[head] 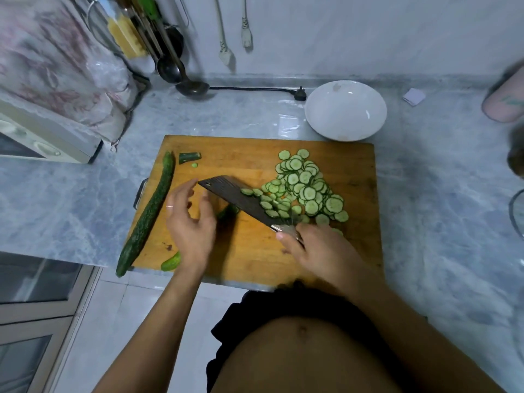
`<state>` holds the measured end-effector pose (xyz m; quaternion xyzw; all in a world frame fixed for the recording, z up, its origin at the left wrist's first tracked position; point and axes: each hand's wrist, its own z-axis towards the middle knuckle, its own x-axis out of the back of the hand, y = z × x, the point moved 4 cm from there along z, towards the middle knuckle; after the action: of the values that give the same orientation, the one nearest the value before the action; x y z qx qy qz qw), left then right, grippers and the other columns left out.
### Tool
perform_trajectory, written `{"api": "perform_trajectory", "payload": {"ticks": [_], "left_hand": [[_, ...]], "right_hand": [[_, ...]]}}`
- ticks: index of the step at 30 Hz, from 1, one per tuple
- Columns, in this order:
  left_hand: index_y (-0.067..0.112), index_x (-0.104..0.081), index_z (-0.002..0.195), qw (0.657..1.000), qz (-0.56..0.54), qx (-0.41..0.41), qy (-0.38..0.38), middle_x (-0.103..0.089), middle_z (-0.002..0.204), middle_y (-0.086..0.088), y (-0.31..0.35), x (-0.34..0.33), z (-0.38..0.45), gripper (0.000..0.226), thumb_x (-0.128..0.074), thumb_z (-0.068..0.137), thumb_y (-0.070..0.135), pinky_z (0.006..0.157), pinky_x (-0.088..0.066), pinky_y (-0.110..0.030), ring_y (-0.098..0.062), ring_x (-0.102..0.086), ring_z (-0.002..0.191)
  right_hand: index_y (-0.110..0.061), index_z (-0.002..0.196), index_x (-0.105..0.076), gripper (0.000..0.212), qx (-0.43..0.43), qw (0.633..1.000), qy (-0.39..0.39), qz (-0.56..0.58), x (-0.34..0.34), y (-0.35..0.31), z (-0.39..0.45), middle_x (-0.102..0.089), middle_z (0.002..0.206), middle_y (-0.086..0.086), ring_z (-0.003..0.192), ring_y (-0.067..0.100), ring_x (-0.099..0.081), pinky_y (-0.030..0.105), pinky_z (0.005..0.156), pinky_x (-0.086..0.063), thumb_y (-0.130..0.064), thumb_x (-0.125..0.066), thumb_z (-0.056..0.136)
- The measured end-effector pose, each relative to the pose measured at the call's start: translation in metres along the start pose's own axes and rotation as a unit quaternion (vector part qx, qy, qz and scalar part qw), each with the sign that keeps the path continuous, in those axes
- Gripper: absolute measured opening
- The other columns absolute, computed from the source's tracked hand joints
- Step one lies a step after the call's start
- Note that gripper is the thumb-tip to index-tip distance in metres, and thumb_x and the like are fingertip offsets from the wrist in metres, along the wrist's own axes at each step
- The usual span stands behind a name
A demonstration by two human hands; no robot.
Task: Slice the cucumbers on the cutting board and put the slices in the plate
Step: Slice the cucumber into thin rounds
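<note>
The left hand (190, 222), fingers loose, is partly hiding a cucumber stub (226, 211) on the cutting board (249, 251). The right hand (317, 251) is gripping the cleaver (241, 199), slices (303, 188) lying on and beside its blade. The plate (345, 110) beyond the board is sitting bare.

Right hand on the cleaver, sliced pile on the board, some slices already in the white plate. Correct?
Not quite. The head view shows the white plate holds no slices. The right hand does grip the cleaver, and the sliced pile lies on the cutting board.
</note>
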<state>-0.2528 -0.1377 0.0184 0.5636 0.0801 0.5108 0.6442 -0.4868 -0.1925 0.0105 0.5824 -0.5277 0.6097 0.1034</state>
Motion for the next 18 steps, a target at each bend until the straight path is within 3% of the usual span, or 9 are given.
{"api": "perform_trajectory", "payload": {"ticks": [1,3,5,7,9,13,18], "left_hand": [[0.011,-0.066,0.120,0.999,0.021,-0.040,-0.022,-0.060,0.120,-0.008,0.012,0.000,0.004,0.026,-0.062,0.095,0.018,0.094,-0.046,-0.027,-0.017,-0.056,0.112],[0.015,-0.069,0.116,0.977,0.098,-0.114,-0.154,-0.064,0.118,-0.005,0.030,-0.012,0.011,0.031,-0.066,0.092,0.034,0.096,-0.045,-0.030,-0.021,-0.057,0.112],[0.023,-0.071,0.118,0.920,0.203,-0.094,-0.323,-0.068,0.120,-0.003,0.036,-0.031,0.009,0.044,-0.069,0.085,0.053,0.097,-0.047,-0.033,-0.025,-0.059,0.114],[0.028,-0.063,0.131,0.854,0.306,-0.054,-0.417,-0.061,0.135,-0.003,0.038,-0.044,0.001,0.065,-0.065,0.080,0.068,0.104,-0.044,-0.040,-0.027,-0.049,0.127],[0.029,-0.057,0.138,0.829,0.332,-0.030,-0.449,-0.056,0.142,-0.005,0.041,-0.054,-0.004,0.073,-0.065,0.079,0.070,0.109,-0.039,-0.043,-0.028,-0.040,0.135],[0.022,-0.062,0.134,0.843,0.258,0.014,-0.471,-0.061,0.137,-0.001,0.047,-0.073,0.001,0.065,-0.079,0.077,0.051,0.099,-0.045,-0.028,-0.019,-0.054,0.126],[0.018,-0.059,0.137,0.846,0.235,0.029,-0.478,-0.060,0.138,-0.004,0.059,-0.094,0.000,0.056,-0.078,0.085,0.032,0.094,-0.037,-0.020,-0.020,-0.057,0.124]], "right_hand": [[-0.014,0.084,-0.055,0.062,0.007,0.999,0.002,-0.034,0.003,0.003,-0.003,-0.058,0.075,0.000,0.067,0.020,-0.057,0.037,0.057,-0.045,-0.068,-0.027,0.096],[-0.014,0.094,-0.057,0.057,0.023,0.996,0.005,-0.089,0.008,0.005,-0.008,-0.061,0.082,0.003,0.075,0.024,-0.060,0.034,0.058,-0.039,-0.064,-0.029,0.099],[-0.014,0.101,-0.059,0.058,0.037,0.992,0.009,-0.124,0.010,0.005,-0.010,-0.066,0.090,0.004,0.083,0.025,-0.064,0.033,0.060,-0.037,-0.063,-0.029,0.099],[-0.014,0.102,-0.059,0.058,0.041,0.989,0.011,-0.138,0.010,0.004,-0.012,-0.067,0.094,0.005,0.086,0.025,-0.065,0.033,0.061,-0.035,-0.063,-0.029,0.099],[-0.014,0.102,-0.059,0.057,0.043,0.988,0.017,-0.146,0.011,0.004,-0.014,-0.067,0.095,0.005,0.087,0.026,-0.066,0.033,0.062,-0.035,-0.063,-0.029,0.100],[-0.014,0.098,-0.058,0.056,0.047,0.986,0.021,-0.157,0.014,0.003,-0.017,-0.067,0.094,0.006,0.086,0.026,-0.066,0.034,0.062,-0.037,-0.062,-0.029,0.100],[-0.014,0.095,-0.057,0.056,0.052,0.986,0.039,-0.153,0.013,0.001,-0.019,-0.066,0.089,0.005,0.081,0.027,-0.065,0.035,0.060,-0.039,-0.063,-0.030,0.100]]}}
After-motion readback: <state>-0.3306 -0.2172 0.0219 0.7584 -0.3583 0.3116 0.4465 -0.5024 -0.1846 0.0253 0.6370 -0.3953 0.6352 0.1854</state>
